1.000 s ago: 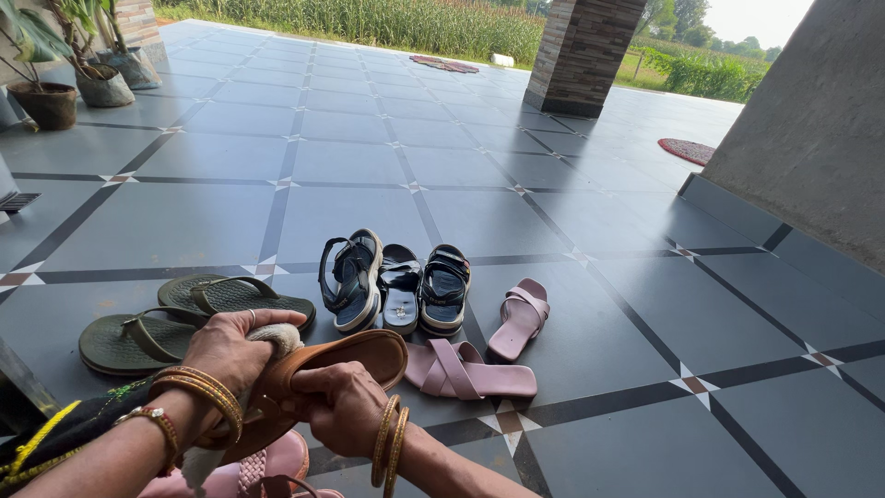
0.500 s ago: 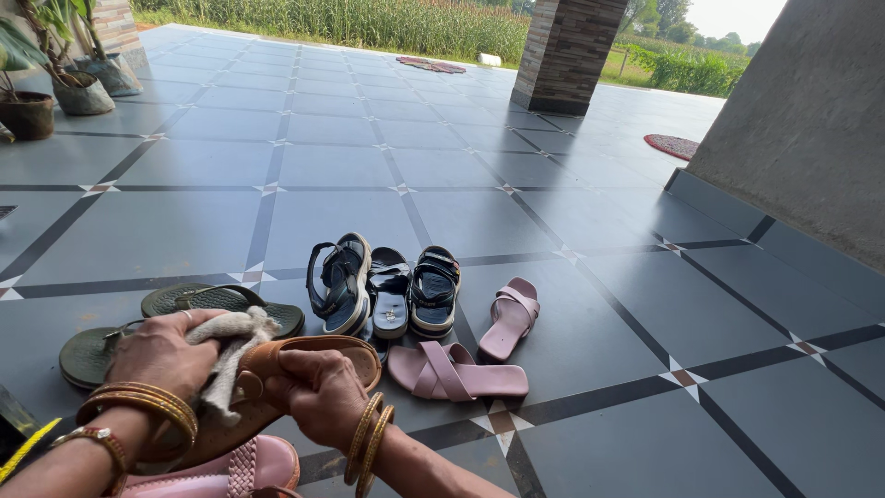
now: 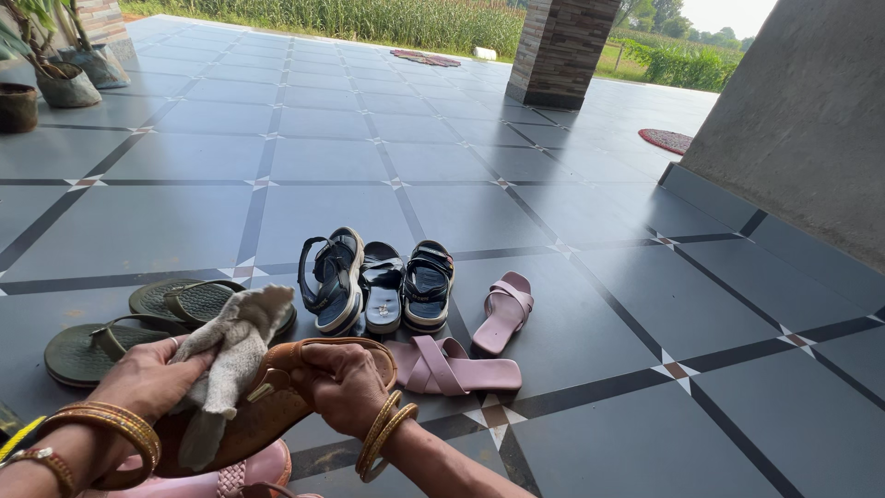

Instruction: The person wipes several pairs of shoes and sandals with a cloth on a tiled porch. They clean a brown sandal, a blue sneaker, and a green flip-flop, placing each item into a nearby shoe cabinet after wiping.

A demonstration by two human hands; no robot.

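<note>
While the brown sandal [image 3: 267,406] lay tilted across the person's lap at the bottom of the head view, both hands were closed on it. The right hand [image 3: 343,387] gripped the sandal's upper edge, fingers [image 3: 318,369] curled tight over the rim, gold bangles [image 3: 383,433] at the wrist. The left hand [image 3: 147,378] held a crumpled beige cloth [image 3: 230,346], fingers wrapped shut around it, the cloth draped down onto the sandal's footbed and touching it. More bangles [image 3: 111,424] circled that wrist.

Just below the brown sandal, a pink sandal [image 3: 230,475] showed partly at the frame's edge. Just to the right of the brown sandal lay a pink cross-strap slide [image 3: 456,367] flat on the grey tiled floor [image 3: 553,212], with a second pink slide [image 3: 505,312] beyond it. Behind the brown sandal stood three dark strapped sandals [image 3: 383,286] side by side, one tipped on its edge. To the left of it lay two green flip-flops [image 3: 138,323], partly hidden by the cloth. Well beyond, potted plants [image 3: 64,74] and a brick pillar [image 3: 562,46] stood at the floor's far edge.
</note>
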